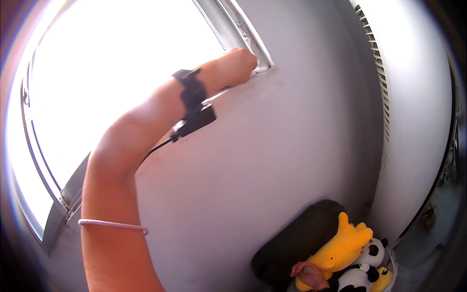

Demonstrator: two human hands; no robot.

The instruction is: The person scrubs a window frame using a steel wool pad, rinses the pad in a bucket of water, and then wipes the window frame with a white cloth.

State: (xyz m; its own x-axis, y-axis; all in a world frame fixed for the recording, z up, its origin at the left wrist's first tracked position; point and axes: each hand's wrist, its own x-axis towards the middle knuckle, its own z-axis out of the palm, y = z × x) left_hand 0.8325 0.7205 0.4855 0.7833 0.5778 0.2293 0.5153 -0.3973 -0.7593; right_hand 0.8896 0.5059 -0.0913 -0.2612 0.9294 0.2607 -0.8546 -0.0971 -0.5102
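Note:
My left hand (239,67) reaches to the lower right corner of a bright window frame (261,43), its fingers curled and mostly hidden behind its back. A black strap with a small black device (195,122) and a cable is on that wrist, and a pale band (113,224) circles the arm. My right hand (310,275) is low in the view, fingers bent, in front of a yellow plush toy (339,244); whether it holds anything cannot be told.
Black-and-white panda plush toys (374,252) lie in a white-rimmed basket (393,266). Behind the yellow plush is a dark cushion-like object (299,237). A tall white appliance with a vent grille (412,109) stands at the right beside the grey wall (255,164).

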